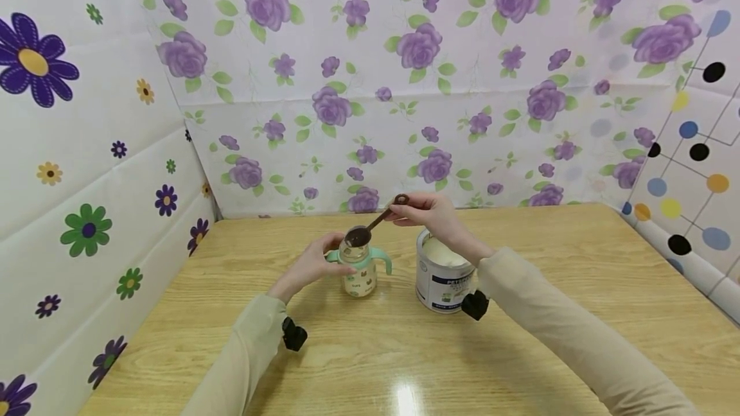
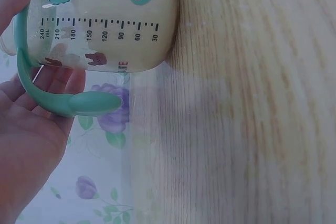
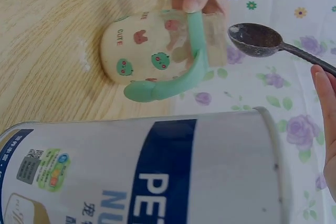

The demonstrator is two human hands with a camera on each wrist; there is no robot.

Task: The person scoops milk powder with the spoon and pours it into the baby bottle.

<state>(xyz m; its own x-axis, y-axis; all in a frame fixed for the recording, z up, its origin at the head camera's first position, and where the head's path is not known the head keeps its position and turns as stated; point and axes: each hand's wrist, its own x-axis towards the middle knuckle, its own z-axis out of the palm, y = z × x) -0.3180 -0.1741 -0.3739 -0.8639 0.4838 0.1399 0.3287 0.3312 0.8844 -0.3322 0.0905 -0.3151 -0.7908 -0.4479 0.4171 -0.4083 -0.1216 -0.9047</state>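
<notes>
My left hand (image 1: pixel 312 263) grips a clear baby bottle (image 1: pixel 360 282) near its green collar; the thumb lies across the collar and the fingers go behind. The bottle stands upright on the table, uncapped, with cream-coloured contents and green side handles. My right hand (image 1: pixel 432 216) pinches the handle end of a dark brown spoon (image 3: pixel 255 40). Its bowl hangs over the bottle's mouth, with pale powder traces inside. Below the right forearm stands a white can (image 1: pixel 428 281) with a blue band, open on top, with cream powder (image 1: pixel 442 253) inside.
The pale wooden table (image 1: pixel 347 352) ends at a flowered cloth wall (image 1: pixel 370 108) behind the bottle and can. A few white powder specks (image 3: pixel 84 56) lie on the wood beside the bottle. Patterned sheets also hang at left and right.
</notes>
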